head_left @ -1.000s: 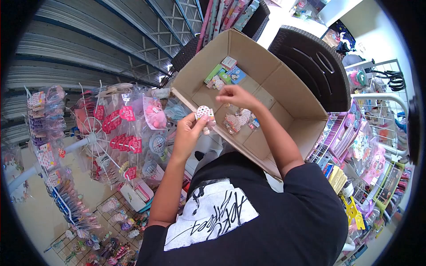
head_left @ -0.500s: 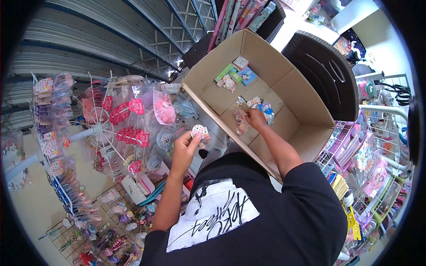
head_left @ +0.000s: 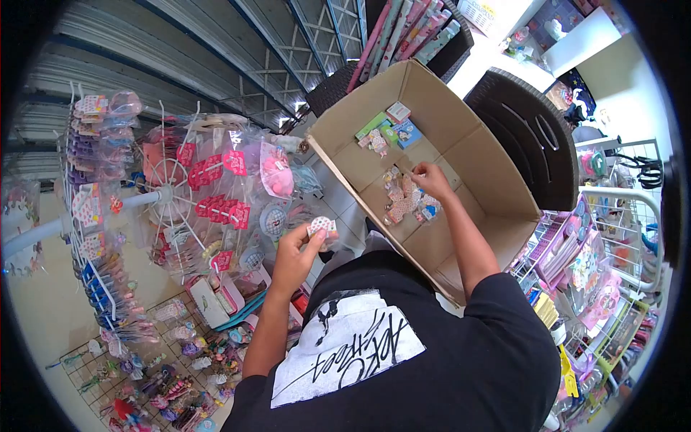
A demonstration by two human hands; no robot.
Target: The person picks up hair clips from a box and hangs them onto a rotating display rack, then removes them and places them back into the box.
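My left hand [head_left: 291, 255] is closed on a small clear packet [head_left: 323, 227] with a polka-dotted header card, held outside the cardboard box [head_left: 497, 162] near its left edge. Inside the box, my right hand [head_left: 432, 180] has its fingers pinched together above a loose pile of similar small packets [head_left: 403, 200]. What sits between those fingertips is too small to make out. Deeper in the box lie a blue small carton [head_left: 407, 134], a green one [head_left: 370, 125] and another dotted packet [head_left: 376, 142].
On the left, a white rack [head_left: 122, 204] carries hanging bagged accessories. Brown woven chairs [head_left: 522, 137] stand behind the box, one with patterned rolls [head_left: 403, 32]. A wire basket rack [head_left: 612, 237] full of goods is at the right, and a grid of trinkets [head_left: 173, 353] lies lower left.
My right hand has lifted from the pile and shifted slightly up and right in the box. The packets beneath it are more exposed. My left hand still holds its packet.
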